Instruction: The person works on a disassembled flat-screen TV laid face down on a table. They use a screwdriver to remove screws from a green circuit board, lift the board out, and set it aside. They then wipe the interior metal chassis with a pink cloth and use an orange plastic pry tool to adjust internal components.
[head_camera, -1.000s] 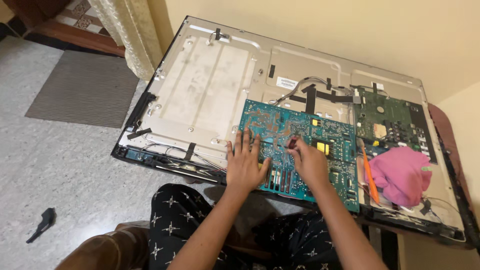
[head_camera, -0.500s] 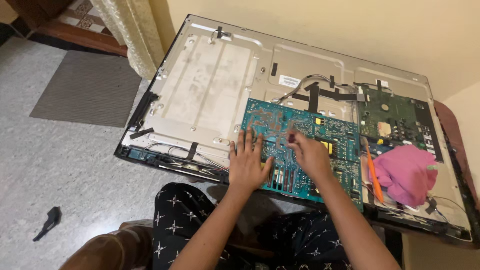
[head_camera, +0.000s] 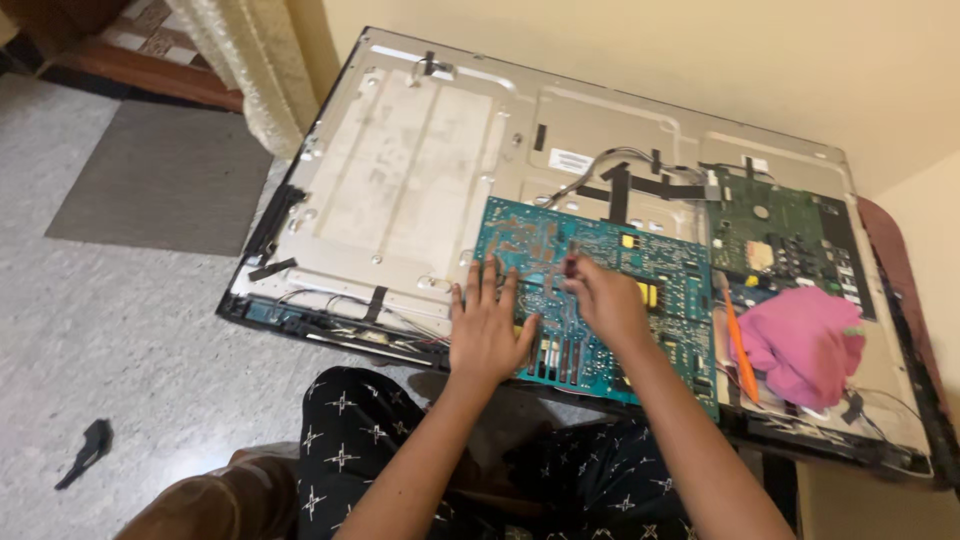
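Left hand (head_camera: 487, 330) lies flat, fingers spread, on the near-left edge of the teal circuit board (head_camera: 600, 290), while the right hand (head_camera: 605, 300), at its 3 o'clock, pinches a slim dark tool (head_camera: 571, 264) pointing toward 12 o'clock onto the board's middle.

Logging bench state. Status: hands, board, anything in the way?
Left hand flat on teal circuit board. Right hand on board too, fingertips pinching a small dark tool. Pink cloth and orange screwdriver lie right of board, clear of hands.
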